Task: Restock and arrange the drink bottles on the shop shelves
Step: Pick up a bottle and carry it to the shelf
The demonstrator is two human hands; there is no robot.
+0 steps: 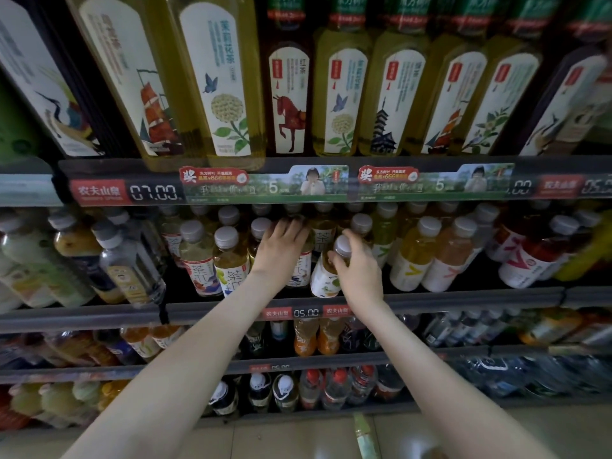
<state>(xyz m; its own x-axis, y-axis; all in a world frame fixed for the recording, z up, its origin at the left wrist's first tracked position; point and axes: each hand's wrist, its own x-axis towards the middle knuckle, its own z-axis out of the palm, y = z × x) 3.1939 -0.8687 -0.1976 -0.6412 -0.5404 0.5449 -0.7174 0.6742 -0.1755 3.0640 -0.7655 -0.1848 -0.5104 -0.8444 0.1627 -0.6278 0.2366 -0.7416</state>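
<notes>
Right now the right hand [357, 271] has its grip wrapped round the neck and shoulder of a tea bottle [324, 282], just under the grey cap. The bottle is at the front of the middle shelf [198, 315], above the price tag [306, 313]. It is tilted, cap leaning right, and its base seems to be at the shelf edge. The left hand [281, 248] reaches into the row just beside it with its fingers [293, 226] stretched forward over the bottles there. Its grip is wide and holds nothing that I can see.

The step in hand looks like seating this bottle in its row. To do it well, the left hand should hold the neighbouring tea bottles [231, 263] back and steady, so the gap stays clear and nothing topples. The right hand should bring the bottle upright before sliding it in, because a tilted base can catch on the shelf lip. Holding it high by the neck gives little control over the base, so the move wants to be slow.

The label ought to end up facing out like the others. The yellow bottles [410, 260] stand close on the right, so the right wrist should stay clear of their caps.
</notes>
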